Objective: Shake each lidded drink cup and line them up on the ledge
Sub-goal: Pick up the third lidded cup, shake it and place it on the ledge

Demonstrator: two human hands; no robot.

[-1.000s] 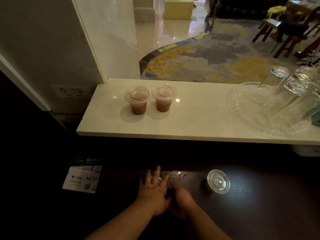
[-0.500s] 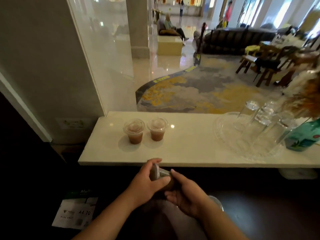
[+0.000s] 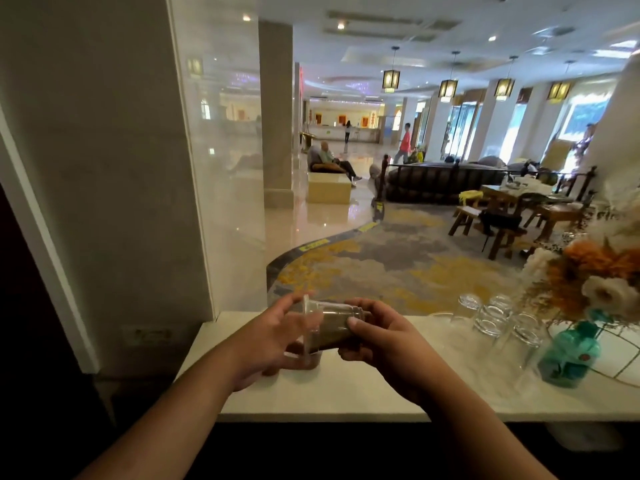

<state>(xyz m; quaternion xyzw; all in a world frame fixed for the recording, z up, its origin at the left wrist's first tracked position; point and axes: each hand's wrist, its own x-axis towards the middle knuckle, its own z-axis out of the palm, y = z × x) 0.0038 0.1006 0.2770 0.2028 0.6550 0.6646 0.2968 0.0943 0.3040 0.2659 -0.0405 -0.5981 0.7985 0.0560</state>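
A clear lidded drink cup point(image 3: 330, 329) with brown liquid lies on its side in the air above the white marble ledge point(image 3: 346, 393). My left hand point(image 3: 270, 337) covers its lid end. My right hand point(image 3: 384, 341) grips its base end. Behind and below my hands, part of another brown drink cup point(image 3: 308, 362) stands on the ledge; the rest of it is hidden by my left hand.
Several upturned clear glasses point(image 3: 495, 320) stand on a clear tray at the ledge's right. A teal vase point(image 3: 568, 355) with orange and white flowers point(image 3: 595, 271) stands farther right. A grey wall point(image 3: 104, 168) closes the left side. Beyond the ledge is a lobby with people and furniture.
Both hands picked a cup off the dark lower counter, raised it above the ledge and tipped it sideways. The view has tilted up toward the lobby.
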